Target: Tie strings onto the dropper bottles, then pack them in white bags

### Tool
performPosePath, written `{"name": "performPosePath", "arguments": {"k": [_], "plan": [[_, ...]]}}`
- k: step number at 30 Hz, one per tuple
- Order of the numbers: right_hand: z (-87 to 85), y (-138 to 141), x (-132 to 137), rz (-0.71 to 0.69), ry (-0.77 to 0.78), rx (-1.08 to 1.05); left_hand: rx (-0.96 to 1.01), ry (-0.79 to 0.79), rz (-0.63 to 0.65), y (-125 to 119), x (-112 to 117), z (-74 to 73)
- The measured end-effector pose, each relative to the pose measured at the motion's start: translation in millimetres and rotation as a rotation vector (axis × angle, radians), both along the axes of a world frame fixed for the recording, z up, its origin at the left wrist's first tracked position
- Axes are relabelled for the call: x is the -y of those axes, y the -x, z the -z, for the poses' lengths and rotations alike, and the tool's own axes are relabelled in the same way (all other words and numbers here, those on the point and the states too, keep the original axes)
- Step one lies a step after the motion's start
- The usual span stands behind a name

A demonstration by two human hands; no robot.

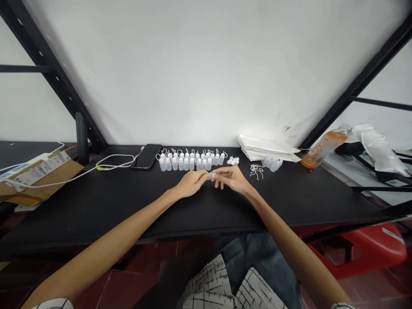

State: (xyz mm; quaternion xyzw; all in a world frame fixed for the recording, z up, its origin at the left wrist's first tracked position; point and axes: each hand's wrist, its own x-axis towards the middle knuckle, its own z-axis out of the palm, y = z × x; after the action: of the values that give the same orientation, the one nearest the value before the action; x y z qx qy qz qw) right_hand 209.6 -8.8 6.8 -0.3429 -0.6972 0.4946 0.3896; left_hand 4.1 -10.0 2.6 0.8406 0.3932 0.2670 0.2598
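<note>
Black table (112,201) — small bottles (192,164) in rows, phone (147,156), paper stack (267,147)

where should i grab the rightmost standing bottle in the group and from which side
Probably by the body of the rightmost bottle, below its white top, from its near right side: it stands upright, another bottle stands close on its left, and the small white pieces lie farther right.
</note>
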Motion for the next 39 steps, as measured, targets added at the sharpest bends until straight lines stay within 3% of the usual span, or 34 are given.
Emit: {"name": "performPosePath", "arguments": {"k": [9, 20, 39], "plan": [[-0.7, 1.6, 0.5, 0.031, 0.034, -0.089, -0.063, -0.141, -0.025, 0.7, -0.3, 3.6], [-2.2, -2.7, 0.4, -0.016, 0.094, -0.190, -0.135, -0.323, -0.017, 1.3, 7.9, -3.3], [2.7, -0.2, -0.8, -0.043, 0.100, -0.221, -0.076, -0.623, 0.006, 3.2, 0.0, 3.4]]}}
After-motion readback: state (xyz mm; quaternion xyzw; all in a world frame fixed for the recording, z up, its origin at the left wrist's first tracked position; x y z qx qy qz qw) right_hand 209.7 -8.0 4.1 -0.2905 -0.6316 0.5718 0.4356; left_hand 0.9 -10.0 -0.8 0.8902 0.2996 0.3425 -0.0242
